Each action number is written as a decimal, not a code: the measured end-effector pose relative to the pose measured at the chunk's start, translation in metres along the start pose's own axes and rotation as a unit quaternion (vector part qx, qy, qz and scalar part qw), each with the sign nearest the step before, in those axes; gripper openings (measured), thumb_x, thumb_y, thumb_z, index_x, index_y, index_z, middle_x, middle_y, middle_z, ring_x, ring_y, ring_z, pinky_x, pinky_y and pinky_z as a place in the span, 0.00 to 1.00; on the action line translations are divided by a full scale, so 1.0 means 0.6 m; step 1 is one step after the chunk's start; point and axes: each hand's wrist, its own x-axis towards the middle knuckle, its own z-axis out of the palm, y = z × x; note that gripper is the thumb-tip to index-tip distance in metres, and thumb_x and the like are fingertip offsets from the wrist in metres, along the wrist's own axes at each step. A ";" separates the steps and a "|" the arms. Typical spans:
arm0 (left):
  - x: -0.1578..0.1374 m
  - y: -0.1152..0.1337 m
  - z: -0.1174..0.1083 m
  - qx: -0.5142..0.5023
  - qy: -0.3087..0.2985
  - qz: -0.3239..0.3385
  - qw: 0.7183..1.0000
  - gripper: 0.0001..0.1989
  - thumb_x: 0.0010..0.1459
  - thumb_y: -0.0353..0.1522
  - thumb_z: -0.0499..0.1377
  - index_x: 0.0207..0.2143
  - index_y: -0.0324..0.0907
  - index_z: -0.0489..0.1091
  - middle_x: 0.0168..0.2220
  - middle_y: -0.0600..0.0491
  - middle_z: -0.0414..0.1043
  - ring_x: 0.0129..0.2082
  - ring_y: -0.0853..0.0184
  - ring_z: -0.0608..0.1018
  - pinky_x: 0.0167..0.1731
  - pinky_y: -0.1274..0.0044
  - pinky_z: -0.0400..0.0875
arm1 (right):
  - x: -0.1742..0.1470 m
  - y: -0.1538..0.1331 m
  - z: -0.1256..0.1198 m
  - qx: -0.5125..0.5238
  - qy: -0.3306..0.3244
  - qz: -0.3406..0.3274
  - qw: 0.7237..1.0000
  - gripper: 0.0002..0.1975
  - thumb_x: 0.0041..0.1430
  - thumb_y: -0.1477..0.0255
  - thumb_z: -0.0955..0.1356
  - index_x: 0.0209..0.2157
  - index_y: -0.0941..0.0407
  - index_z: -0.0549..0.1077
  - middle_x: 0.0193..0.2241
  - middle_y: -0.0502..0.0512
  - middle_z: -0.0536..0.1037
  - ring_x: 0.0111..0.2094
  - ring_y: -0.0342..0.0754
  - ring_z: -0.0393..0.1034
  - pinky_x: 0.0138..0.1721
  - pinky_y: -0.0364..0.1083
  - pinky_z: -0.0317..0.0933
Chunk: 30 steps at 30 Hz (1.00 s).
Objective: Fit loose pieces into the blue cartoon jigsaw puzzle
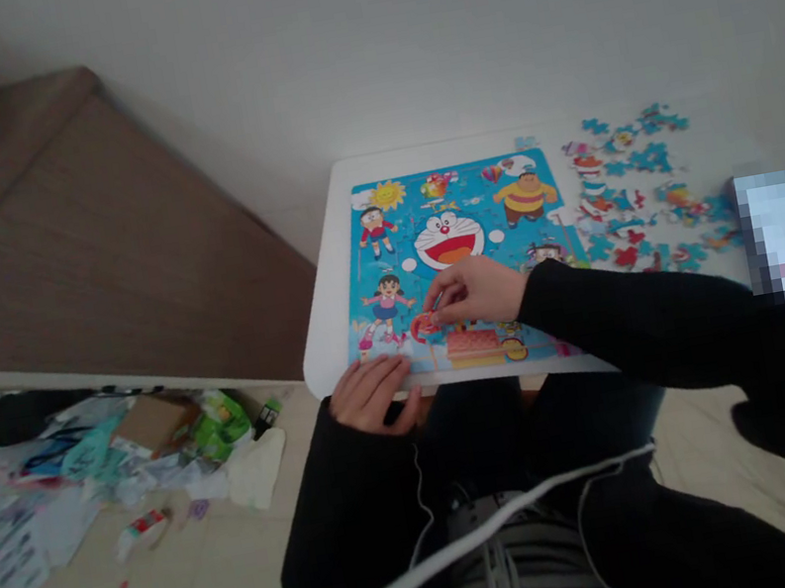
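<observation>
1 red piece (pixel 426 330), probably light, stiff and best taken by its edges, is sitting near-left on the puzzle (pixel 401 227) under the right hand (pixel 473 290), fingertips narrow, grip unclear, while the left hand (pixel 373 395) is resting flat, fingers loosely parted, at the near-left corner.

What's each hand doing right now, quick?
Left hand: open, resting at the white table's near edge.
Right hand: fingers bent over the puzzle; whether it's pinching anything cannot be told.

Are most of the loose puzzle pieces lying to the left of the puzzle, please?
No, most loose pieces lie on the white table to the right of the puzzle.
</observation>
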 end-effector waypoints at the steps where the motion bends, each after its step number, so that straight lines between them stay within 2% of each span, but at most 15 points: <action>1: -0.001 0.004 0.003 -0.005 0.007 -0.008 1.000 0.08 0.55 0.29 0.60 0.38 0.39 0.74 0.36 0.48 0.79 0.36 0.63 0.80 0.44 0.70 0.72 | 0.005 -0.003 0.007 -0.003 -0.008 0.007 1.000 0.07 0.51 0.72 0.72 0.33 0.59 0.75 0.26 0.52 0.80 0.28 0.45 0.75 0.29 0.41 0.66; 6: 0.003 0.012 0.007 -0.024 0.020 -0.010 0.999 0.07 0.55 0.27 0.60 0.38 0.39 0.74 0.36 0.48 0.79 0.36 0.63 0.80 0.44 0.69 0.73 | 0.011 -0.017 0.025 -0.057 -0.007 -0.005 0.998 0.04 0.50 0.75 0.72 0.31 0.59 0.77 0.26 0.52 0.80 0.30 0.43 0.75 0.32 0.39 0.66; 11: 0.001 0.016 0.013 -0.032 0.026 -0.008 0.999 0.07 0.55 0.26 0.60 0.38 0.39 0.74 0.36 0.48 0.79 0.35 0.64 0.80 0.42 0.70 0.75 | 0.015 -0.017 0.030 -0.133 0.012 -0.035 0.990 0.05 0.51 0.73 0.73 0.32 0.58 0.78 0.26 0.51 0.79 0.28 0.41 0.73 0.30 0.38 0.63; 17: -0.007 0.010 0.031 -0.043 0.084 0.033 0.995 0.07 0.55 0.25 0.58 0.38 0.36 0.74 0.35 0.47 0.79 0.35 0.65 0.80 0.38 0.74 0.77 | 0.012 -0.024 0.028 -0.192 -0.002 -0.044 0.980 0.07 0.53 0.73 0.72 0.35 0.58 0.79 0.29 0.53 0.80 0.29 0.42 0.72 0.32 0.39 0.62; 23: -0.008 0.011 0.026 -0.049 0.051 0.026 0.997 0.10 0.53 0.24 0.60 0.40 0.36 0.73 0.37 0.46 0.78 0.37 0.65 0.80 0.39 0.75 0.78 | 0.022 -0.038 0.016 -0.202 -0.004 -0.033 0.979 0.04 0.53 0.75 0.71 0.32 0.57 0.79 0.27 0.51 0.80 0.29 0.42 0.74 0.33 0.40 0.64; 27: -0.008 0.017 0.024 -0.059 0.052 -0.018 0.997 0.09 0.54 0.24 0.60 0.40 0.37 0.73 0.38 0.47 0.78 0.38 0.64 0.80 0.40 0.73 0.78 | 0.032 -0.042 0.015 -0.206 0.007 -0.005 0.979 0.03 0.51 0.75 0.72 0.31 0.57 0.78 0.27 0.51 0.80 0.29 0.43 0.74 0.31 0.39 0.65; 30: -0.008 0.022 0.024 -0.058 0.049 -0.023 0.997 0.10 0.55 0.24 0.60 0.40 0.37 0.73 0.38 0.46 0.78 0.38 0.63 0.79 0.40 0.72 0.77 | 0.033 -0.041 0.020 -0.210 -0.004 -0.005 0.978 0.03 0.52 0.75 0.72 0.31 0.58 0.78 0.26 0.51 0.80 0.30 0.43 0.75 0.32 0.39 0.65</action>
